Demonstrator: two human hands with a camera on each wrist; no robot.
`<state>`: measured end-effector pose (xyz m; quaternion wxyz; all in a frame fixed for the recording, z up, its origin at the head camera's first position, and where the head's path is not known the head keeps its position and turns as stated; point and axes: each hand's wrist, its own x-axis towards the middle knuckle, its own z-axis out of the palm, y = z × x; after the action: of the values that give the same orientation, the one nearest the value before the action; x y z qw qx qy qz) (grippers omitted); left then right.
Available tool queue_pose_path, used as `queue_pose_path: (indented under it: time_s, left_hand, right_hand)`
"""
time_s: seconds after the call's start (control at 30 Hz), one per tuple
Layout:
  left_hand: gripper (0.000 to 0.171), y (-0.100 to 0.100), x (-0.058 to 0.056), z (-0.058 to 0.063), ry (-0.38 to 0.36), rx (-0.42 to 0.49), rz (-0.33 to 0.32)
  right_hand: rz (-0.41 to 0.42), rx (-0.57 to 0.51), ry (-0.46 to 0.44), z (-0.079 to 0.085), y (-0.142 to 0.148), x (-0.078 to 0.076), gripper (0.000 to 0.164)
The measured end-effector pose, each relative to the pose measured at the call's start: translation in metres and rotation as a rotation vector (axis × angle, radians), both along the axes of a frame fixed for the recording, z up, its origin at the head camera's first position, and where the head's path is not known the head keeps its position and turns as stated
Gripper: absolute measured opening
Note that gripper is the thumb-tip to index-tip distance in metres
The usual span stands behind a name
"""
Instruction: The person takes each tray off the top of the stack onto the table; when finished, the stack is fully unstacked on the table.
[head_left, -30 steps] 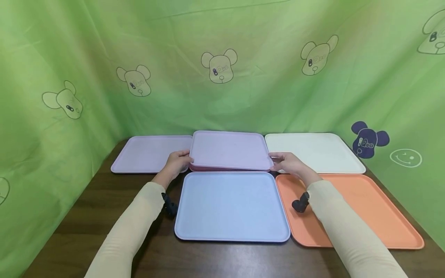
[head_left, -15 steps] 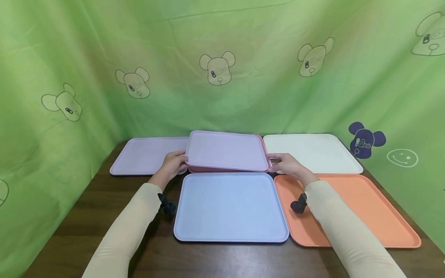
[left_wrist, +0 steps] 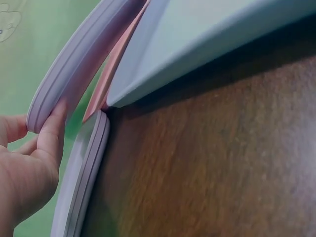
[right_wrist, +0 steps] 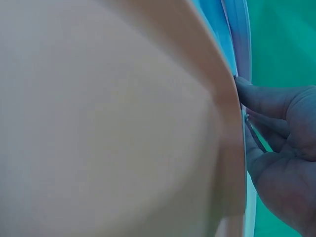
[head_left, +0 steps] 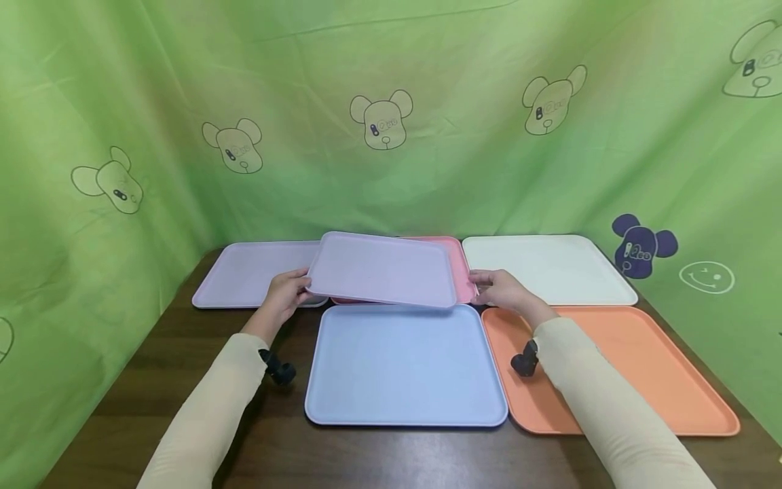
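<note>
My left hand (head_left: 282, 297) pinches the left edge of a lilac tray (head_left: 381, 269); thumb and fingers show on that edge in the left wrist view. The tray is raised and tilted, its right end lower. Below it lies a pink tray (head_left: 461, 272), mostly hidden. At the pink tray's right edge my right hand (head_left: 506, 288) holds the rim between thumb and fingers. The lilac tray's front right corner overlaps the back edge of a blue tray (head_left: 406, 367). Another lilac tray (head_left: 256, 272) lies flat behind my left hand.
A white tray (head_left: 546, 268) lies at the back right, and an orange tray (head_left: 635, 367) in front of it, under my right forearm. All rest on a dark wooden table (head_left: 146, 380). A green printed curtain (head_left: 305, 176) hangs behind and along the sides.
The lilac tray has slid left and tilted, uncovering the right part of the pink tray. My left hand has moved left with it. The right hand stays nearly in place, apart from the lilac tray now.
</note>
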<state>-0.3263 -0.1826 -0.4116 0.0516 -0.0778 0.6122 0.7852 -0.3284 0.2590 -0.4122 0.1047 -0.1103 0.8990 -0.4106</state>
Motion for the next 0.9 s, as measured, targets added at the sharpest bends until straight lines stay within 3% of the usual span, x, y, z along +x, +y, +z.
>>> queue_pose_path:
  time_s: [0.3,0.6,0.8,0.9]
  left_hand:
    - [0.049,-0.024,0.017,0.01,0.013,0.109,0.075]
    - [0.052,-0.056,0.043,0.021,0.033,0.163,0.081]
    - [0.029,-0.079,0.062,0.024,0.044,0.269,0.103]
    - [0.034,-0.09,0.07,0.025,0.048,0.304,0.111]
  right_hand:
    - [0.017,0.001,-0.01,0.001,-0.002,0.0,0.059]
    - [-0.006,0.003,-0.043,0.0,0.0,0.0,0.061]
    - [-0.001,0.003,-0.035,0.0,0.001,0.001,0.061]
    - [0.005,0.003,-0.033,0.0,0.001,0.001,0.061]
